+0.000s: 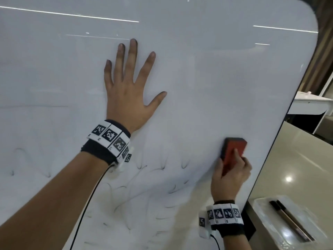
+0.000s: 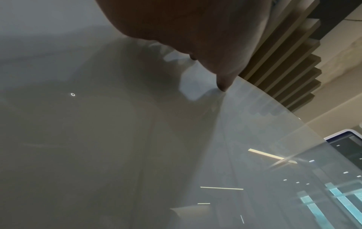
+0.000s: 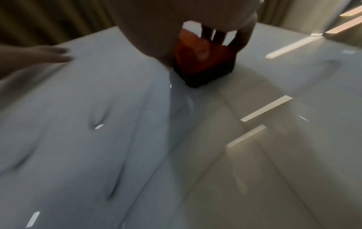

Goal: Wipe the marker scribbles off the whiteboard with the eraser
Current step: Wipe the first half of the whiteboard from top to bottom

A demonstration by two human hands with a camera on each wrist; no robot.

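Note:
The whiteboard (image 1: 207, 73) fills most of the head view, tilted, its upper part wiped white. Faint black marker scribbles (image 1: 137, 181) remain across the lower half. My left hand (image 1: 129, 87) lies flat on the board's middle with fingers spread, pressing it. My right hand (image 1: 230, 175) grips the red eraser (image 1: 234, 152) with its dark felt side against the board near the right edge. In the right wrist view the eraser (image 3: 201, 62) sits on the board with smeared strokes (image 3: 113, 186) below it. The left wrist view shows a fingertip (image 2: 223, 86) touching the glossy surface.
Right of the board's edge stands a cream counter (image 1: 297, 159). A clear tray (image 1: 281, 235) at the lower right holds two dark markers (image 1: 290, 219). A white shelf (image 1: 313, 105) and wooden slats (image 1: 322, 56) lie beyond the board.

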